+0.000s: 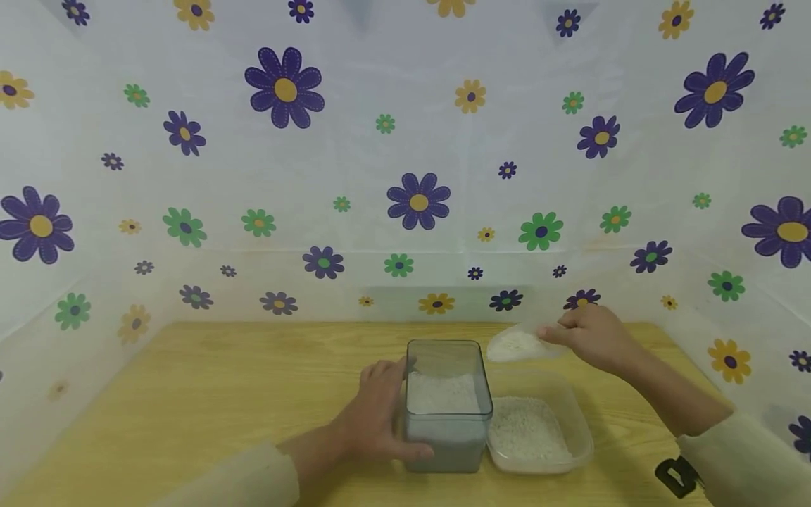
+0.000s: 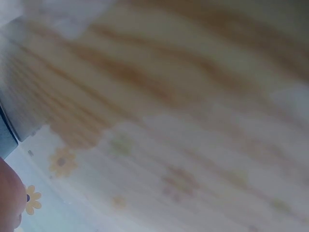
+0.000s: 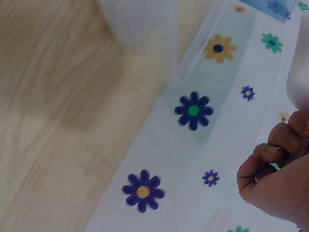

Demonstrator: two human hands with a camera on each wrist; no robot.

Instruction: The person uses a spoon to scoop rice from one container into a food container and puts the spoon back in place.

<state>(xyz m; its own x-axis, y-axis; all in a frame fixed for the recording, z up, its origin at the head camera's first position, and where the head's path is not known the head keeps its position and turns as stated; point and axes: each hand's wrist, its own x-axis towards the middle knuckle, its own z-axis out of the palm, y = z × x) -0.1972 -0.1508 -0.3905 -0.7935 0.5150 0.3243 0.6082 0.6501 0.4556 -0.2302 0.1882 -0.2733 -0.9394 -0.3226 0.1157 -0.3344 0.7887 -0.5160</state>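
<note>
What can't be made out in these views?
Gripped end of the scoop: head view, covered by the right hand.
Left hand: left wrist view, mostly cut off by left edge.
Individual rice grains in the gray-tinted container: head view, too small.

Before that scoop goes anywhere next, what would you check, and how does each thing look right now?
1. Right grip on the scoop: ok, fingers pinch its handle end.
2. Scoop loaded: ok, rice lies in it.
3. Left grip on the grey translucent container: ok, thumb across the front, fingers around the left side.
4. Grey translucent container uncovered: ok, no lid on top.
5. Scoop above the grey translucent container: not ok, it is off to the right.
6. Scoop directly over the clear tub: cannot tell, depth is unclear.
</note>
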